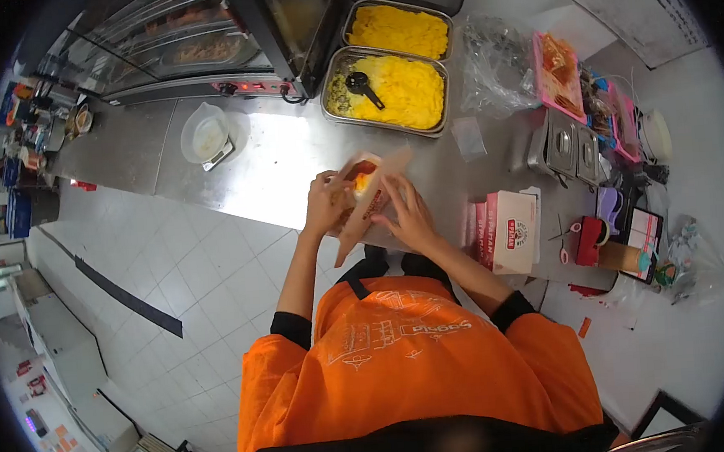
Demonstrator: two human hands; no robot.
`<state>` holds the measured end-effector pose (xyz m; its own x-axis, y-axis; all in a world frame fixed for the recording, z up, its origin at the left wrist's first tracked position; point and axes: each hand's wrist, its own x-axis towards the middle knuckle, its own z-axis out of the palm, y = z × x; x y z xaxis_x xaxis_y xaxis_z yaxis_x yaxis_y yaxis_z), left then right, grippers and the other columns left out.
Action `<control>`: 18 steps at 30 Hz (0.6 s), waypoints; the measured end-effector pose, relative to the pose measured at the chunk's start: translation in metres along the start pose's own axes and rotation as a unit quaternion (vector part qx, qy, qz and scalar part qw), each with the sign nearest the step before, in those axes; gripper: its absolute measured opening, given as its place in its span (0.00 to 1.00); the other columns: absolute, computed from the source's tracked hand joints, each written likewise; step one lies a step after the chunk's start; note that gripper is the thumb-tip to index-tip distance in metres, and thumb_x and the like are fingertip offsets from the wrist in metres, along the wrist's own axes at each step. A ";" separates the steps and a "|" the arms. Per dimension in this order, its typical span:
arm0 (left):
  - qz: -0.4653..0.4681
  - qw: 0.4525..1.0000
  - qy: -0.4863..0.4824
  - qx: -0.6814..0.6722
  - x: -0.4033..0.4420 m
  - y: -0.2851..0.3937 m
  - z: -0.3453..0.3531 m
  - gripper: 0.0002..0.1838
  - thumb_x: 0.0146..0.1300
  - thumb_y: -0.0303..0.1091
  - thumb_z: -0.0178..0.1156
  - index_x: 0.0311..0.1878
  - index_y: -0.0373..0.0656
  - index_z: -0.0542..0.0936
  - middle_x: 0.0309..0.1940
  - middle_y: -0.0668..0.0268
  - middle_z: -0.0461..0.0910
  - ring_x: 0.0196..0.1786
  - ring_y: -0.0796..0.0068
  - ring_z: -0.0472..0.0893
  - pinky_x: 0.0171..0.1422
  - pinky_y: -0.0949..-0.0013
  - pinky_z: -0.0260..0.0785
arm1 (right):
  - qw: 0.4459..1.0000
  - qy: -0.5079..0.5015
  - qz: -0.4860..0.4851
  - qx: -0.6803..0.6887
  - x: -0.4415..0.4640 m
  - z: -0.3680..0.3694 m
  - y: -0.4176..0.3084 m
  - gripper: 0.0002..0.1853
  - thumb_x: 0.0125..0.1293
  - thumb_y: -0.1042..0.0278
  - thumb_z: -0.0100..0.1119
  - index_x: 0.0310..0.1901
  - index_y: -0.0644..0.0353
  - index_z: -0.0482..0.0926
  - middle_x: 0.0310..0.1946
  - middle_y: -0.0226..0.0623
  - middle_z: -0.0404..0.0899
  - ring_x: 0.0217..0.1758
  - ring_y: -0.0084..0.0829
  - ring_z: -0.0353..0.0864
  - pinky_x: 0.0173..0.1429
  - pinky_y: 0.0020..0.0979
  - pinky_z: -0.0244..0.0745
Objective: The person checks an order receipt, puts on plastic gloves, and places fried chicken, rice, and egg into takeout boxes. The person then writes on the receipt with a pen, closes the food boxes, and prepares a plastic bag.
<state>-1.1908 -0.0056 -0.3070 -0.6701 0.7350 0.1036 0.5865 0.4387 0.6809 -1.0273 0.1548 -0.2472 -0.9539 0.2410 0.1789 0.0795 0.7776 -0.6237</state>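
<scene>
Two hands hold one open paper food box (366,204) just near-side of the front steel pan (385,129). The left hand (327,205) curls fingers over its open side; the right hand (410,214) lies spread against the lid (395,170). Between them, its long axis slants toward that pan's near right corner.

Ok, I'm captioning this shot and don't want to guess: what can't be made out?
All in the head view:
- Box: part of its contents, hidden by its flap and the left hand.
- Steel containers: contents, hidden by their lids.
- Whiteboard: much of the writing, too small and blurred.
- Plastic bags: contents, obscured by glare and crumpling.
</scene>
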 end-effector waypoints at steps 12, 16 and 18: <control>-0.338 0.902 -0.004 -0.268 -0.089 0.001 0.036 0.27 0.71 0.45 0.51 0.64 0.34 0.69 0.51 0.55 0.80 0.54 0.67 0.78 0.58 0.70 0.68 | 0.943 -0.228 0.240 0.022 0.029 0.029 0.076 0.31 0.58 0.45 0.66 0.45 0.73 0.79 0.36 0.53 0.82 0.47 0.44 0.83 0.50 0.42 0.76; -0.394 0.878 -0.098 -0.252 -0.072 0.017 -0.007 0.27 0.71 0.46 0.52 0.62 0.32 0.72 0.47 0.60 0.81 0.48 0.75 0.77 0.55 0.71 0.68 | 0.916 -0.174 0.338 0.125 -0.020 0.027 0.086 0.25 0.62 0.48 0.64 0.43 0.69 0.81 0.31 0.45 0.83 0.41 0.33 0.84 0.46 0.32 0.77; -0.305 0.907 0.021 -0.290 -0.083 0.007 0.008 0.27 0.70 0.48 0.53 0.61 0.34 0.74 0.43 0.59 0.83 0.45 0.75 0.79 0.54 0.71 0.69 | 0.940 0.015 0.264 0.214 -0.044 0.033 0.073 0.24 0.63 0.49 0.62 0.46 0.67 0.81 0.36 0.51 0.82 0.42 0.41 0.83 0.46 0.35 0.77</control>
<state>-1.1272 -0.0595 -0.3172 -0.8134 0.4205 -0.4020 -0.2301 0.4022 0.8862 -0.9893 0.1822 -0.3254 -0.8047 0.5494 -0.2251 0.4108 0.2415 -0.8792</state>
